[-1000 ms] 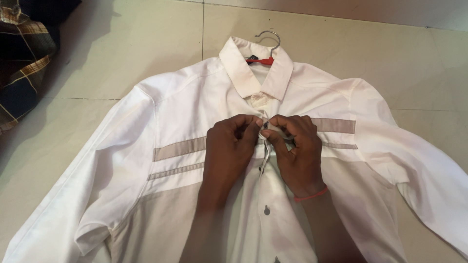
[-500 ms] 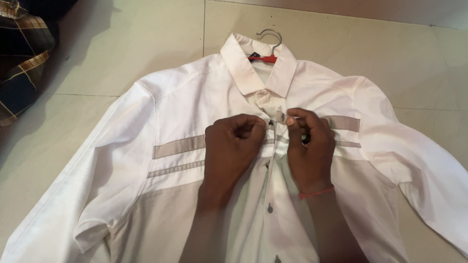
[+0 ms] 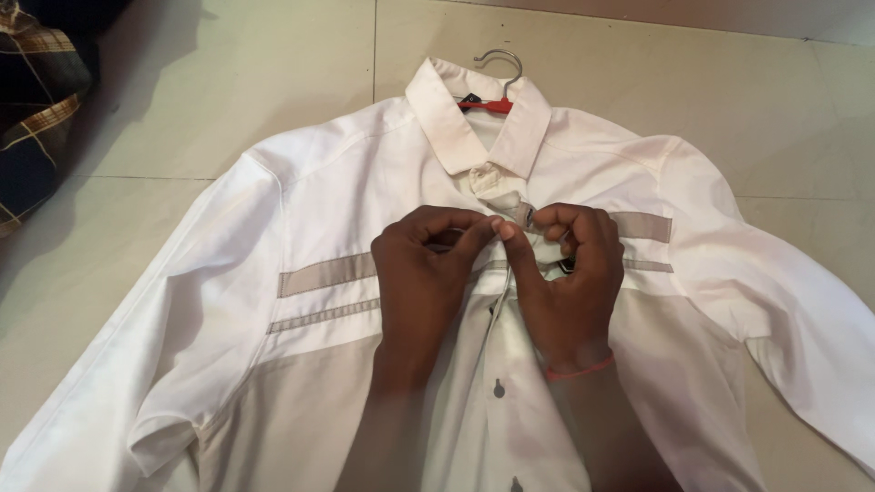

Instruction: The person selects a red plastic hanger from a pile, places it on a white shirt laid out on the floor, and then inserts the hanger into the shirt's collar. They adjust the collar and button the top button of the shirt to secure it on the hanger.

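Pale glossy tile floor, thin grout lines. Far left: dark plaid cloth, crumpled. Centre: white shirt lying flat, front up, smooth cotton, beige chest stripes, beige lower panel, dark buttons. Left hand pinched closed on placket at chest. Right hand likewise, red wrist thread. Above collar: metal hanger hook, red bar.

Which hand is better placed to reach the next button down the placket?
Probably the left hand: the grey button shows just beside its wrist, while the right hand pinches the shirt placket higher up.
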